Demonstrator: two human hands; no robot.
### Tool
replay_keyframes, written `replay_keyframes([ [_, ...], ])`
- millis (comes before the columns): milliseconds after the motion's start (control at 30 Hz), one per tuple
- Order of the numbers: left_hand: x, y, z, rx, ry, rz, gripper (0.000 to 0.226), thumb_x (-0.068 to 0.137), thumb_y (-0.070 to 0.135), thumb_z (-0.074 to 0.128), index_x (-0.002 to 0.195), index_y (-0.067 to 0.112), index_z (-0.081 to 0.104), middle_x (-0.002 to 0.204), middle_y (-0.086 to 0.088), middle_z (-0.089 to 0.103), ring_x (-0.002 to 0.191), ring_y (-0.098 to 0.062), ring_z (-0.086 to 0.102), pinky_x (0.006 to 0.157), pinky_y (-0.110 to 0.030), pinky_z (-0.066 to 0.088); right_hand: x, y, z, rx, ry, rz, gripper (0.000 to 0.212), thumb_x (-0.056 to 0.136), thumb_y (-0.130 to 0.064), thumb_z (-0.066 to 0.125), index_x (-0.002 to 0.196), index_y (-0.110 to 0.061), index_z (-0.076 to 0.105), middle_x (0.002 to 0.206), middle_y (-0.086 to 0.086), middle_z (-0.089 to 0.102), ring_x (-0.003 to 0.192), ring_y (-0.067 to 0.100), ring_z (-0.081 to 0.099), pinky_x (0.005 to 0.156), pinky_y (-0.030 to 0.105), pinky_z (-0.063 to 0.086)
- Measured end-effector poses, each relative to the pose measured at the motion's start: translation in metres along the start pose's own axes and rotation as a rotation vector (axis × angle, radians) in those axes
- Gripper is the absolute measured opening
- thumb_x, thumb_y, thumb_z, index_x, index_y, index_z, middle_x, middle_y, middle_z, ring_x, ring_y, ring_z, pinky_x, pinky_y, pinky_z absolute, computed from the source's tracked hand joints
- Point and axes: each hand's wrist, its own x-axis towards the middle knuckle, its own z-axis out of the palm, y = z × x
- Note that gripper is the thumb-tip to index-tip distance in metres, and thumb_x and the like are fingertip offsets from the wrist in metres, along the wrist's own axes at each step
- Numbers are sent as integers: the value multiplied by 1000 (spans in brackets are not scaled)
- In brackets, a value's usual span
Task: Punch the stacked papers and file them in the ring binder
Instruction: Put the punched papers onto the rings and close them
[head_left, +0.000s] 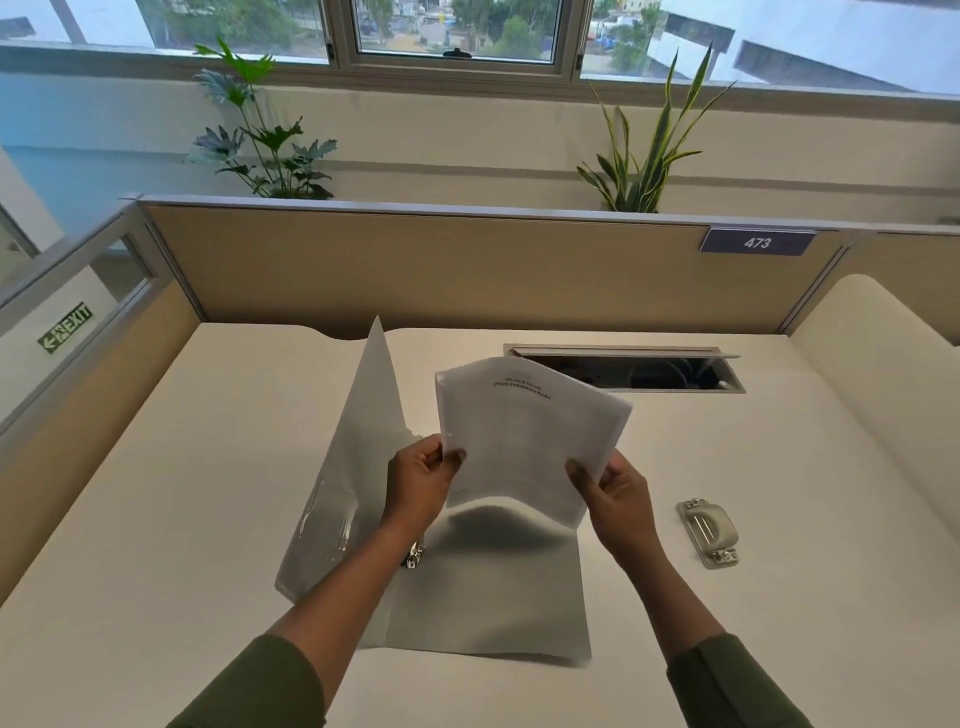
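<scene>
Paper stack (524, 441), light and floppy, sags above the open ring binder (483, 587); my left hand (418, 486) and right hand (615, 499) pinch its near corners, best gripped by its edges.

1. An office cubicle is showing: tan partition panels (441, 270) are enclosing a white desk (156, 467).
2. A numbered plate (757, 242) is hanging on the partition.
3. An exit sign (65, 328) is showing at left.

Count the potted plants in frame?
2. Both stand behind the desk partition, under the window: a broad-leaf plant at left, a snake plant at right. Their pots are hidden by the partition, and more could sit outside the frame.
</scene>
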Motion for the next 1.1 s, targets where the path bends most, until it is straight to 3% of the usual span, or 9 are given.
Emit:
replay_keyframes([
  [133,-3,-11,8,158,-45,-68,8,91,16,62,87,21,68,85,-2,73,83,-23,67,71,-33,53,-7,17,3,-98,-36,54,26,90,-31,67,113,-19,66,102,-1,71,84,4,68,62,13,54],
  [300,-4,-16,14,328,-116,-105,19,96,17,53,110,11,65,101,-8,69,91,-25,63,74,-28,45,-7,28,9,-224,-39,108,30,91,-32,64,113,-11,67,99,1,67,84,13,63,56,4,48],
  [433,-1,-12,11,271,-113,-103,18,93,14,56,107,20,67,96,4,70,91,-16,66,75,-27,51,-1,26,5,-204,0,89,33,87,-38,69,107,-12,70,97,-1,71,88,17,68,65,13,49],
  [500,2,-9,8,260,-115,-112,18,91,12,58,103,23,66,91,7,69,88,-16,66,73,-26,52,2,28,0,-134,-10,123,29,84,-31,75,108,-15,70,99,-3,72,90,15,70,71,19,55],
  [567,4,-7,5,263,-139,-132,20,92,10,58,108,18,66,94,4,68,87,-17,64,70,-22,49,1,28,-1,-44,-69,190,31,83,-26,76,111,-19,66,103,-4,71,92,15,70,72,23,59],
  [767,9,-12,-9,347,-203,-256,29,90,9,56,118,11,64,109,-4,67,96,-23,63,84,-32,51,-7,38,17,118,-125,353,38,81,-21,78,116,-16,64,109,2,72,95,23,71,80,38,60],
  [933,9,-16,-25,520,-257,-289,22,90,12,55,110,9,64,99,2,61,93,-20,60,79,-28,46,-15,54,35,164,-112,478,43,79,-11,78,119,-9,61,109,8,71,96,30,69,81,42,59],
  [1100,7,-31,-40,663,-306,-258,27,82,1,44,90,4,70,96,-9,72,92,-31,64,75,-32,48,-23,71,37,107,-135,540,48,77,-12,80,121,-5,61,109,11,72,96,32,70,85,47,58],
])
